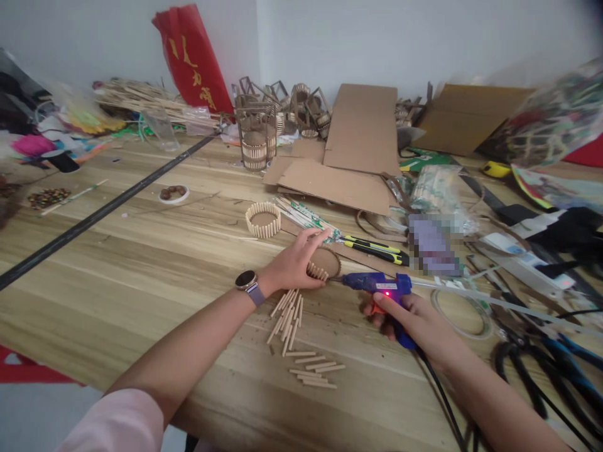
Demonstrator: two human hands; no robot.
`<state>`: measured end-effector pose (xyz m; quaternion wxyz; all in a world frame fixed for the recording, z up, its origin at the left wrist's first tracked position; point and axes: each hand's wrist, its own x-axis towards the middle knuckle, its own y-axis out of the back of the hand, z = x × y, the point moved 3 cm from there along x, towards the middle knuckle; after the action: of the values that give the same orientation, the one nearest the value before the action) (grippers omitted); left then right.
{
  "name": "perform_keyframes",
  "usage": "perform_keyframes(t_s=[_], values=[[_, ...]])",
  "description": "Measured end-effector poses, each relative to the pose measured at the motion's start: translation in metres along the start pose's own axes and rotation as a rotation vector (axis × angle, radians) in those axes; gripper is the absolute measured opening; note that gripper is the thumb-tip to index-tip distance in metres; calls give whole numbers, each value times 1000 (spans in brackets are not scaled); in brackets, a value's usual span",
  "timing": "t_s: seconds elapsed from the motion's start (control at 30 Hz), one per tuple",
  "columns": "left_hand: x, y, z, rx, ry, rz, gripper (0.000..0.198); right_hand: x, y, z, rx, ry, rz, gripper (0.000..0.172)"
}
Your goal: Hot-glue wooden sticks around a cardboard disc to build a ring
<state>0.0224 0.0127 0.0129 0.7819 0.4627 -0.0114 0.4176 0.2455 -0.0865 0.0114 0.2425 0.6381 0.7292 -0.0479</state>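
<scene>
Glue gun [379,284] nozzle is right at the near edge of the round piece [336,260], close to the left fingers; can't tell whether the tip is touching. Piece is on the table [207,364], front and centre, with a short row of sticks [316,272] along its near side.

To do this well, I'd say: small bead, only where the next stick seats. Too much probably squeezes out and strings. Press each stick square to the rim, match the gap to its neighbour, brief hold until the glue grabs. Turn the piece so the bare rim faces the nozzle, rather than reaching round. Main risk is hot tip vs left thumb; shift that grip back along the rim. Loose sticks [285,317] lie just nearer the body, handy. Pale ring [273,230] beyond makes a decent spacing reference.

Pose: left hand [298,260] comes in from lower left, back up, fingers arched over the far side, thumb on the near side, pinching the piece. Right hand [407,317] is wrapped round the gun's handle, fingers at the orange trigger [377,305], thumb along the body, nozzle pointing left, about level. Trigger squeeze: can't tell.
</scene>
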Motion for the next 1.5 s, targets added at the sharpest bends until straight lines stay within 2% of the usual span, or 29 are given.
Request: perform_keyframes(t_s=[0.33,0.77,1.0,1.5], values=[[1,0,-1,-8,-21,-3,116,6,-1,10,-13,29,-34,58],[1,-1,-3,5,-11,-9,114,5,-4,5,-33,56,-20,61],[1,-1,-2,17,-14,-5,113,5,-2,10,-58,24,-6,61],[1,0,0,10,-16,-7,112,0,-8,-3,-76,16,11,62]])
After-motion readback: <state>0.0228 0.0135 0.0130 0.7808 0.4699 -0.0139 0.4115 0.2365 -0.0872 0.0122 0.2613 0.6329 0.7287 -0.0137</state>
